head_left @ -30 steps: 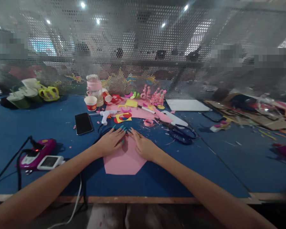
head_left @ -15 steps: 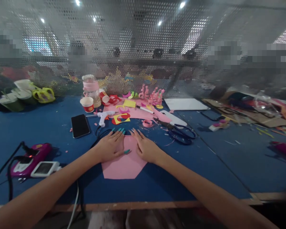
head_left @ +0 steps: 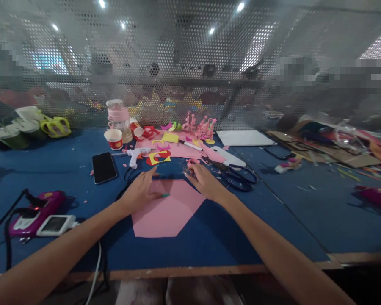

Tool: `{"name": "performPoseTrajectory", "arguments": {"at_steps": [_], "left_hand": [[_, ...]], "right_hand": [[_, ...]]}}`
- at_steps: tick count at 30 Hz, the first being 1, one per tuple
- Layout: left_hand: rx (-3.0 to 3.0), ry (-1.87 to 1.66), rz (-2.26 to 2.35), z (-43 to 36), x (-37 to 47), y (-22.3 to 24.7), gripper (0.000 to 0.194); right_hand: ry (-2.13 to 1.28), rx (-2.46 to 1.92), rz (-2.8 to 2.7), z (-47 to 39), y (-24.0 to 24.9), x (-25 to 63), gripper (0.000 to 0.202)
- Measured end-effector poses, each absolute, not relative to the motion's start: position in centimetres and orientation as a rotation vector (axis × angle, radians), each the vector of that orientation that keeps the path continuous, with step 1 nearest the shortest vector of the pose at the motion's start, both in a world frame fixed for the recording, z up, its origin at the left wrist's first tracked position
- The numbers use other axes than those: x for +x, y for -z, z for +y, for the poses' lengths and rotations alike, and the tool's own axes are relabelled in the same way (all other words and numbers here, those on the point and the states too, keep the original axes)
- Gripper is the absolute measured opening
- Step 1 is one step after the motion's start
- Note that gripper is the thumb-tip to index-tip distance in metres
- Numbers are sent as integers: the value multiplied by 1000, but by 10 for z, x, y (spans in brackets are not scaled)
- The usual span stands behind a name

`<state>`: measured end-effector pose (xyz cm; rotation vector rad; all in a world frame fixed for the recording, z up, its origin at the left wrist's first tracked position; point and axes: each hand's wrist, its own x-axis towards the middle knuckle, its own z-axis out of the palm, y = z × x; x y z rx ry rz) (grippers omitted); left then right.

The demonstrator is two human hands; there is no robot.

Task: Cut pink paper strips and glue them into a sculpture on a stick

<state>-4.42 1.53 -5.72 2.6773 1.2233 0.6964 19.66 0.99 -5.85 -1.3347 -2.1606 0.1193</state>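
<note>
At lower centre, a flat, pink, many-sided sheet point(head_left: 165, 216) lies partly beneath the left hand point(head_left: 138, 192), fingers loosely parted, gripping nothing. Beyond, the right hand point(head_left: 206, 183), nearer, bends its fingertips at a pink coiled strip point(head_left: 194, 161); whether pinching, I cannot tell.

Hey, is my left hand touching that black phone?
Apart: the head view shows bare blue tabletop between your left hand and the black phone.
</note>
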Motion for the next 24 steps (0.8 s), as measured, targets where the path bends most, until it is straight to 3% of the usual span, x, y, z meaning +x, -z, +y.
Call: {"name": "performPoseTrajectory", "arguments": {"at_steps": [6,14,19,24], "left_hand": [[2666,-759,1410,22,-47,57,85],[2696,-869,1211,21,-48,56,55],[2606,-961,1170,19,-48,39,44],[2252,-832,1150,22,-46,20,32]], "right_hand": [[-469,-1355,-2157,8,58,191,14],[-568,-1441,-2044,9,43,202,12],[-654,-1199,-1899,8,32,211,20],[-687,-1147,-1731,13,34,206,31]]}}
